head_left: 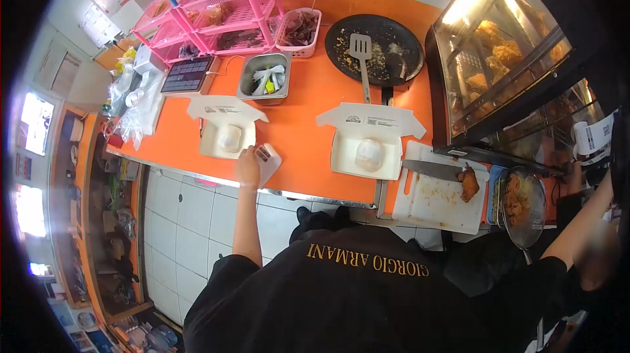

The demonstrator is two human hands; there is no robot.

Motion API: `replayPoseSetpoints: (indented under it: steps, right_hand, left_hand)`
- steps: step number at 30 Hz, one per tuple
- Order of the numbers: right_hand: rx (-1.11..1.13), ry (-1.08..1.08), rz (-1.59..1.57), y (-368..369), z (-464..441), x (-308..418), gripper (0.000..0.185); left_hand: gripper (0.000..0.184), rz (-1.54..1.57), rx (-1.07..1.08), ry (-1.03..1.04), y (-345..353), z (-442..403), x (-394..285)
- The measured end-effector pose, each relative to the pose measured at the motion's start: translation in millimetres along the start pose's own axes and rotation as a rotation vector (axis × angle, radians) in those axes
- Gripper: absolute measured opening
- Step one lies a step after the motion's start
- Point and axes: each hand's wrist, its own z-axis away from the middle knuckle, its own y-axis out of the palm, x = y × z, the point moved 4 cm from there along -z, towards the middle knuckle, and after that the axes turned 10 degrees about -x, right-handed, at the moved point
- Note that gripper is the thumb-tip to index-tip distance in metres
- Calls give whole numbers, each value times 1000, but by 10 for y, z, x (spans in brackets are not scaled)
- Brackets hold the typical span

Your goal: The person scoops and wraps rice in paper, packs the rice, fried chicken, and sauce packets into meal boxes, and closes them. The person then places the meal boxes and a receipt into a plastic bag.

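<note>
Along the far side of the orange counter [305, 139] stood a pink rack [252, 8], a pink basket [302, 50] of dark packets and a steel tray [262, 98] holding white packets, with a dark panel [188, 76] to their left. A black pan [346, 64] littered with crumbs lay farther right, a slotted spatula [361, 46] across it, its handle pointing at the right box's lid [374, 116]. A glass warmer [482, 101] with fried pieces walled off the far right; before it were a cutting board [436, 212], bearing a knife [430, 168] and one fried piece [468, 184], and a strainer [535, 205]. The left box [209, 139] and right box [343, 153] were open, each with a white bundle inside, their raised lids standing between the person and the tray and pan. The left hand [247, 169] was at the left box's near right corner, just beside a white printed piece [268, 161]; whether its fingers gripped either, I could not tell. The hands were well apart: the right forearm [584, 225] stretched past the strainer, its hand lost at the dark edge, the boxes well to its left.
</note>
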Motion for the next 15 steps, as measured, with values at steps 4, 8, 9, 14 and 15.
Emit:
replayPoseSetpoints:
  steps: [4, 8, 9, 14, 15]
  right_hand:
    - [-7, -8, 85, 76, -46, -182, 46]
    - [12, -1, 304, 321, -65, -694, 47]
    - [15, -14, 368, 347, -39, -868, 48]
    - [60, 32, 88, 21, 241, 324, 55]
    - [-3, -188, 113, 77, 230, 124, 57]
  left_hand:
    - [24, 114, 37, 91, 166, 191, -469]
    - [31, 381, 92, 213, 267, 483, -1020]
    - [32, 421, 156, 217, 217, 542, -1171]
    - [50, 452, 441, 374, 229, 779, -1531]
    - [54, 440, 413, 397, 220, 792, -1542]
